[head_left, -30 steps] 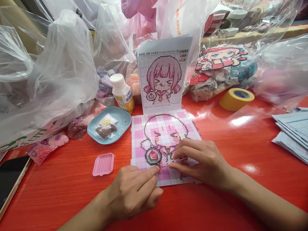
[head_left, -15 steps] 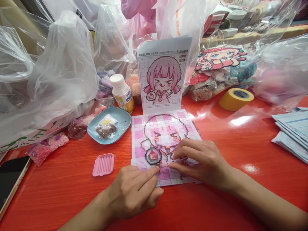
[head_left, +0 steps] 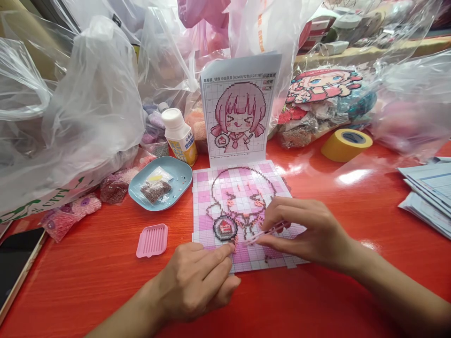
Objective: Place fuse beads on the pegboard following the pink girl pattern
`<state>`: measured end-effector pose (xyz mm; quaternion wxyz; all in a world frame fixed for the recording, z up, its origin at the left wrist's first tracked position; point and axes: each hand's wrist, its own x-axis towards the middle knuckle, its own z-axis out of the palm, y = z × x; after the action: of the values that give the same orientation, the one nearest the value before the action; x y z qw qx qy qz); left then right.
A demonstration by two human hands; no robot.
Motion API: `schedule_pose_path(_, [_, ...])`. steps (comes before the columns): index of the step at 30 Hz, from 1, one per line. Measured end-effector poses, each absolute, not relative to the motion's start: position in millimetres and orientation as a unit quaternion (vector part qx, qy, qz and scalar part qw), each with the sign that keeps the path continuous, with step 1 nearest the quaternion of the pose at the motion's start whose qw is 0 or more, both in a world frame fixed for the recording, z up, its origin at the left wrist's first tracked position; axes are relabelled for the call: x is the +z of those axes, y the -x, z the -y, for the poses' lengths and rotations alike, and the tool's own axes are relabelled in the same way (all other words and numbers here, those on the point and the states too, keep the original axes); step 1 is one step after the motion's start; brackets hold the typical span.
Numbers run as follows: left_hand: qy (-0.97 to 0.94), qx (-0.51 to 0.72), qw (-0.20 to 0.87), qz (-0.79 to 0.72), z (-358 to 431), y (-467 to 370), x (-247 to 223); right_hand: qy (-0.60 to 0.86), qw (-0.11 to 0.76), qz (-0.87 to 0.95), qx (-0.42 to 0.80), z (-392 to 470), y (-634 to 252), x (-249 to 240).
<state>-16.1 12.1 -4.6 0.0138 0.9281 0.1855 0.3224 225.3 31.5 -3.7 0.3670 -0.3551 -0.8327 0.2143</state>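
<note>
The right grip pinches slim pink tweezers above the gridded bead board, which lies on the red surface; the left grip points an index finger at its beads, curled fingers' contents untellable.

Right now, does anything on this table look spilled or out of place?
Only slightly: small loose specks, probably stray beads, lie on the blue plate beside the packet of brown beads rather than inside it. They look spilled, though the plate holds them. The bead board shows nothing clearly amiss, but part is covered.
</note>
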Motion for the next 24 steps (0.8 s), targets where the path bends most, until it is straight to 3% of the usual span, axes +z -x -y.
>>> schedule_pose_path(4, [-0.928,0.322,0.019,-0.184,-12.3,15.1,-3.4,0.329,0.281,0.845,0.314,-37.7,-244.4,10.6])
schedule_pose_path(10, [-0.928,0.325,0.018,-0.181,-11.5,16.4,-4.1,0.347,0.227,0.871,0.265,-41.0,-256.8,12.9])
schedule_pose_path(24, [-0.928,0.324,0.017,-0.183,-11.1,16.3,-3.6,0.364,0.198,0.874,0.254,-40.1,-254.0,10.2])
